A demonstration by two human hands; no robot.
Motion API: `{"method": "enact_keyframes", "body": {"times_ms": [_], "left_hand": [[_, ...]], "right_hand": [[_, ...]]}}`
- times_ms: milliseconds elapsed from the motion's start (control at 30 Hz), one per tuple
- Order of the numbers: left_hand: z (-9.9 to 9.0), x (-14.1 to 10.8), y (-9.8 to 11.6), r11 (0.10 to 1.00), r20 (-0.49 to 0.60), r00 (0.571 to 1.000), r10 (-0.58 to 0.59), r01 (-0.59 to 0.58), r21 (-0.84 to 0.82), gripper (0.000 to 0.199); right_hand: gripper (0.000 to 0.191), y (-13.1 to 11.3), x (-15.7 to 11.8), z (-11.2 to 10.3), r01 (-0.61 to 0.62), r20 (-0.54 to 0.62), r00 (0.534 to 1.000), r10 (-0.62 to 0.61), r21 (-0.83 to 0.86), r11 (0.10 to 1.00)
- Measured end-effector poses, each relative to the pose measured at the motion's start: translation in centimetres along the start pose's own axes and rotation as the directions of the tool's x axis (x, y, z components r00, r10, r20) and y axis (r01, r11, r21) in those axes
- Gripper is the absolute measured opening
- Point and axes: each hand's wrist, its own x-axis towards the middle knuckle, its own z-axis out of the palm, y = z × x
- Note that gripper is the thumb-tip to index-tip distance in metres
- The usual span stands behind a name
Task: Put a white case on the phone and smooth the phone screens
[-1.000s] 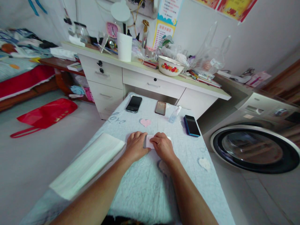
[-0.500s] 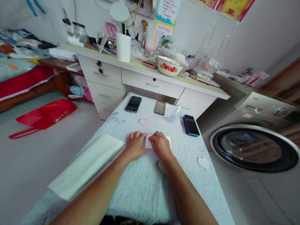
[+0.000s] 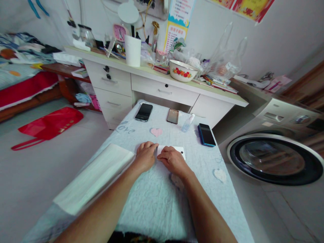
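Observation:
A white phone (image 3: 179, 148) lies flat on the cloth-covered table, its back up, a dark camera spot near its right end. My left hand (image 3: 146, 156) is closed on the phone's left end, with thumb and fingers at its edge. Over the phone's lower left part, my right hand (image 3: 173, 160) has its fingers bunched together and pressed down. Whatever those fingers may hold is hidden. To the left of my left hand lies a folded white paper towel (image 3: 95, 179).
Beyond my hands are a black phone (image 3: 144, 112), a brownish phone case (image 3: 172, 116), a small clear spray bottle (image 3: 188, 123) and a blue-edged phone (image 3: 207, 135). A desk (image 3: 164, 88) stands behind the table (image 3: 152, 199), a washing machine (image 3: 273, 145) to the right.
My right hand has slid slightly left and down over the white phone, uncovering more of its right end and the dark camera spot. My left hand has barely moved.

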Motion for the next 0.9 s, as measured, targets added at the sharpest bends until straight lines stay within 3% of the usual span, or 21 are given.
{"method": "enact_keyframes", "body": {"times_ms": [367, 700, 900], "left_hand": [[0.2, 0.0, -0.2, 1.000, -0.003, 1.000, 0.019, -0.019, 0.000, 0.051], [0.1, 0.1, -0.2, 1.000, -0.007, 1.000, 0.011, -0.011, -0.014, 0.049], [0.0, 0.0, -0.2, 1.000, -0.008, 1.000, 0.014, -0.014, -0.007, 0.052]], "right_hand": [[0.017, 0.5, -0.5, -0.2, -0.069, 0.007, 0.998, 0.069, -0.015, 0.998], [0.016, -1.2, 0.4, 0.7, -0.048, 0.005, 0.999, 0.048, -0.099, 0.994], [0.016, -0.2, -0.4, -0.3, -0.081, 0.032, 0.996, 0.084, -0.082, 0.993]]}}
